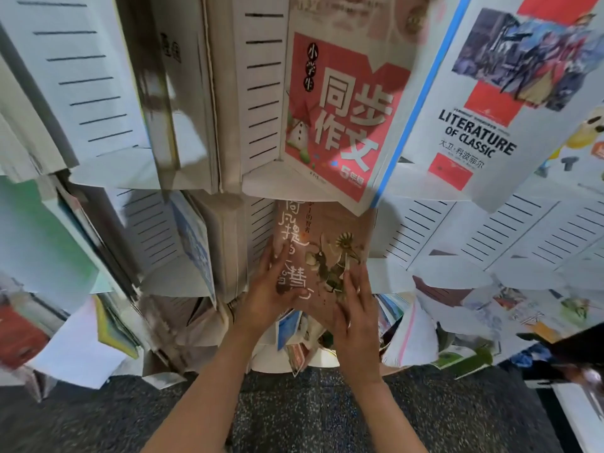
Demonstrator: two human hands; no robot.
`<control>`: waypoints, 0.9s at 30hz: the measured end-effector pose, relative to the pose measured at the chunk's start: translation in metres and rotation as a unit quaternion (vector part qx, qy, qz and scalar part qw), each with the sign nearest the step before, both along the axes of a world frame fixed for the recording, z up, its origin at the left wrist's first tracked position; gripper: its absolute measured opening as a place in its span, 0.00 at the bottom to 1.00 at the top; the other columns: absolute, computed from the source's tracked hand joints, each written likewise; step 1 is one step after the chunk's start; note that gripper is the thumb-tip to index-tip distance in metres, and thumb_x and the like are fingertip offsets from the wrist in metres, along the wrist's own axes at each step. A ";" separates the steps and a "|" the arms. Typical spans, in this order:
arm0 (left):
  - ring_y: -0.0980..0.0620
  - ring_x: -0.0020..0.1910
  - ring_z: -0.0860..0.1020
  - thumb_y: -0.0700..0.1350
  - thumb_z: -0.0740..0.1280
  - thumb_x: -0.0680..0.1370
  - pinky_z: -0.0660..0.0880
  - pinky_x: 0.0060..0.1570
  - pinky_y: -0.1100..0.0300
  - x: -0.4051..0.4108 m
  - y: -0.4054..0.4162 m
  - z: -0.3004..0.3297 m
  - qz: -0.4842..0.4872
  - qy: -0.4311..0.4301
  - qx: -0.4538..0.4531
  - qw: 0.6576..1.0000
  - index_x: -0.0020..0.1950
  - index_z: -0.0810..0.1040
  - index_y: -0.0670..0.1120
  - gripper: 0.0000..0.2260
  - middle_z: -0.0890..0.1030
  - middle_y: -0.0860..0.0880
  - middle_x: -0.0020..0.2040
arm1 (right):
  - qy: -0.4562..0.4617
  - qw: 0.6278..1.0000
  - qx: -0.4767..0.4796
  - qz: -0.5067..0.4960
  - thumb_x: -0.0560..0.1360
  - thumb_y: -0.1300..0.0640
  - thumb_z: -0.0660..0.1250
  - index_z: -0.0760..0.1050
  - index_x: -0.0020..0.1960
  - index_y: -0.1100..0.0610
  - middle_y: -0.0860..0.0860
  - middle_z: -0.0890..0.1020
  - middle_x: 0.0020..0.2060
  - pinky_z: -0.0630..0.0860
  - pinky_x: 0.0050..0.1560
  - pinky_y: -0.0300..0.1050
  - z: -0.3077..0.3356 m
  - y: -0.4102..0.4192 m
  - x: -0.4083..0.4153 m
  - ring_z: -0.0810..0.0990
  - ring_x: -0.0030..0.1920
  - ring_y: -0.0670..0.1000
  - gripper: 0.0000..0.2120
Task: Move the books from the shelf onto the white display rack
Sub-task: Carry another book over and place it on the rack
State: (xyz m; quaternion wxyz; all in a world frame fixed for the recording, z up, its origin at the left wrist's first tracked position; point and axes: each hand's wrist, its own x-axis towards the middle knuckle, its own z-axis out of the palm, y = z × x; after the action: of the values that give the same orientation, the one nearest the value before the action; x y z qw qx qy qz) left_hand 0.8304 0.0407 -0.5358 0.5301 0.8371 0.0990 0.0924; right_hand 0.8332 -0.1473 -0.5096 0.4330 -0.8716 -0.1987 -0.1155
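Note:
A brown book (322,243) with white lettering and an insect drawing leans in a middle pocket of the white display rack (261,93). My left hand (271,292) lies flat on its lower left cover, fingers straight. On the lower right of the cover my right hand (354,318) presses with spread fingers. Above it stands a red and white book (343,109), and to the right a white book (474,99) reading "Literature of Classic".
The rack's slotted white panels (490,230) fan out on both sides, with several books in pockets left and right. More books (295,338) sit in the tier below my hands. Speckled dark floor (294,413) lies beneath. A dark object (575,354) pokes in at the right.

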 end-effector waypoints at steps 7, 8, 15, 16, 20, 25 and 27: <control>0.58 0.74 0.56 0.48 0.79 0.70 0.62 0.69 0.61 0.000 -0.004 0.000 0.038 0.016 0.047 0.998 0.79 0.50 0.60 0.48 0.53 0.48 0.81 | 0.019 1.000 -0.011 0.011 0.80 0.66 0.66 0.56 0.79 0.52 0.41 0.52 0.80 0.56 0.67 0.25 0.000 -0.003 0.002 0.54 0.75 0.36 0.33; 0.58 0.74 0.61 0.48 0.79 0.70 0.64 0.69 0.62 -0.001 -0.007 0.001 0.057 0.024 0.027 0.998 0.80 0.52 0.60 0.47 0.59 0.49 0.79 | 0.024 1.000 -0.009 0.010 0.79 0.65 0.66 0.56 0.79 0.52 0.40 0.52 0.80 0.56 0.67 0.25 0.000 -0.002 0.002 0.54 0.74 0.36 0.33; 0.66 0.55 0.71 0.38 0.75 0.74 0.67 0.49 0.80 0.000 -0.009 -0.003 0.047 0.035 -0.070 0.996 0.75 0.50 0.64 0.43 0.67 0.47 0.61 | -0.012 1.000 -0.016 0.016 0.80 0.62 0.63 0.51 0.79 0.40 0.41 0.54 0.79 0.63 0.64 0.36 0.003 -0.002 -0.004 0.59 0.71 0.37 0.36; 0.65 0.55 0.71 0.40 0.75 0.74 0.67 0.49 0.81 0.002 -0.007 -0.002 0.047 0.033 -0.078 0.995 0.74 0.50 0.65 0.43 0.67 0.47 0.62 | -0.023 0.999 -0.020 0.017 0.80 0.60 0.61 0.52 0.80 0.42 0.41 0.54 0.79 0.63 0.66 0.35 0.001 -0.001 -0.003 0.59 0.72 0.38 0.33; 0.57 0.58 0.70 0.44 0.74 0.75 0.63 0.48 0.84 0.014 -0.005 0.004 0.032 0.030 -0.058 0.997 0.75 0.48 0.63 0.42 0.65 0.51 0.64 | -0.035 0.999 -0.041 0.008 0.80 0.65 0.63 0.54 0.80 0.49 0.42 0.53 0.80 0.61 0.70 0.36 -0.012 -0.001 0.006 0.56 0.75 0.38 0.34; 0.43 0.66 0.71 0.46 0.72 0.78 0.70 0.62 0.60 0.013 -0.018 0.007 0.084 0.046 0.028 0.995 0.77 0.49 0.62 0.38 0.66 0.43 0.73 | -0.038 0.997 -0.059 -0.018 0.78 0.72 0.65 0.52 0.80 0.49 0.40 0.49 0.80 0.63 0.68 0.45 -0.022 -0.002 0.015 0.54 0.75 0.36 0.39; 0.39 0.73 0.64 0.52 0.68 0.79 0.67 0.70 0.50 0.007 -0.033 0.006 0.124 0.039 0.034 0.991 0.79 0.54 0.61 0.33 0.61 0.40 0.77 | -0.045 0.997 -0.066 -0.017 0.78 0.72 0.65 0.50 0.80 0.45 0.40 0.49 0.80 0.68 0.67 0.48 -0.027 0.000 0.013 0.60 0.74 0.43 0.41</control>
State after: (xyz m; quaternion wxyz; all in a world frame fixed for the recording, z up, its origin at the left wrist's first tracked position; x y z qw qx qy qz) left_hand 0.8378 0.0080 -0.5296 0.4816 0.8388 0.2193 0.1275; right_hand 0.8467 -0.1471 -0.5363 0.3626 -0.8956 -0.2105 -0.1487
